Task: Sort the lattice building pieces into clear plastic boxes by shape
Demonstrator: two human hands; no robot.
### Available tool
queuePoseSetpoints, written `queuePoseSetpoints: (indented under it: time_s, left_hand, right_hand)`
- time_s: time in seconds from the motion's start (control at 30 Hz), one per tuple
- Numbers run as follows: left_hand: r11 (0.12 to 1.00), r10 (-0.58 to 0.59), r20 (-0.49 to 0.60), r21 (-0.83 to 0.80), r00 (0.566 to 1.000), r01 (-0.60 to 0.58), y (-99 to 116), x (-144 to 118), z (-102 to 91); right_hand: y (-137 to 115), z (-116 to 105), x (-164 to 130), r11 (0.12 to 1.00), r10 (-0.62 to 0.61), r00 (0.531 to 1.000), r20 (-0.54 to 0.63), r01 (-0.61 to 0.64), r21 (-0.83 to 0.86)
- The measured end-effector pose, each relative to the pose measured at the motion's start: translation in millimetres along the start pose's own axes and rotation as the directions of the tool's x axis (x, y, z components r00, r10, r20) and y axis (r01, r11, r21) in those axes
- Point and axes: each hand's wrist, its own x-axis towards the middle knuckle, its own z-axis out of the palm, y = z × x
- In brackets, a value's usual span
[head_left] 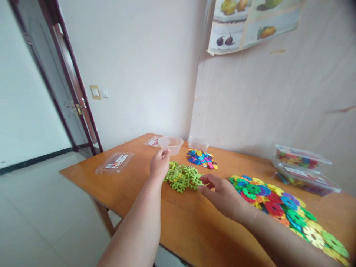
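the pale wall (144, 81) is biggest, standing beyond the left hand (160, 164) and the right hand (222, 194). the orange-brown table (119, 193) spreads beneath both. well off to the left of the left hand is a grey door (41, 48) in a dark red frame, and high above the right hand hangs a sheet of fruit pictures (256, 22).

just beside the right hand, on its outer side, lies a long spread of flower-shaped discs (274, 207) in many colours, partly behind the forearm. farther right of that hand, two clear boxes (302, 157) are stacked, coloured pieces inside.

the right hand is partly open, thumb and fingers curved with a gap between; a yellowish sliver shows there, and i cannot tell whether it is held. the left hand has its fingers folded in; i cannot tell how tightly, nor whether it grips anything.

the green lattice pieces (182, 178) lie heaped between the two hands, close to the right fingertips. to the left of the left hand rests a clear lid (115, 163) with a label. just beyond that hand is the translucent bowl (175, 149); its thumb overlaps the bowl in view, contact unclear. past the green heap sit small shiny discs (200, 158), with a clear tub (198, 144) behind them. smallest is a light switch (95, 92) on the wall, far left of the left hand.
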Motion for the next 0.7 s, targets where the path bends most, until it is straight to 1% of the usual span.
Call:
queuePoseSetpoints:
  time_s: [0.1, 0.17, 0.3, 0.37, 0.43, 0.5, 0.6, 0.63, 0.7]
  left_hand:
    - [0.989, 0.099, 0.035, 0.109, 0.995, -0.102, 11, -12, -4.9]
    - [0.98, 0.115, 0.071, 0.155, 0.991, -0.125, 17, -21, -5.9]
    - [0.966, 0.087, 0.178, 0.226, 0.98, -0.127, 25, -36, -6.9]
    - [0.941, 0.087, 0.205, 0.306, 0.975, -0.148, 27, -43, -10.4]
    - [0.892, 0.105, 0.242, 0.405, 0.965, -0.199, 24, -50, -16.3]
    - [0.841, 0.115, 0.305, 0.476, 0.946, -0.256, 17, -56, -22.7]
    - [0.817, 0.107, 0.374, 0.495, 0.921, -0.295, 2, -61, -30.0]
    - [0.819, 0.115, 0.376, 0.488, 0.92, -0.301, -3, -61, -31.7]
    - [0.823, 0.132, 0.337, 0.487, 0.932, -0.293, -11, -58, -34.6]
  right_hand:
    - [-1, 14, -29, 0.996, -0.075, 0.993, -0.087, 0.069, -0.064]
    - [0, 21, -40, 0.983, -0.153, 0.977, -0.145, 0.135, -0.127]
    - [3, 26, -43, 0.95, -0.252, 0.952, -0.176, 0.209, -0.23]
    - [3, 26, -42, 0.941, -0.273, 0.945, -0.178, 0.224, -0.254]
    - [3, 25, -41, 0.936, -0.276, 0.945, -0.172, 0.225, -0.269]
    - [3, 25, -40, 0.933, -0.272, 0.949, -0.159, 0.219, -0.285]
    - [2, 25, -40, 0.925, -0.277, 0.95, -0.142, 0.223, -0.308]
    - [2, 25, -40, 0.922, -0.283, 0.949, -0.135, 0.231, -0.31]
    - [2, 24, -39, 0.921, -0.288, 0.95, -0.123, 0.239, -0.308]
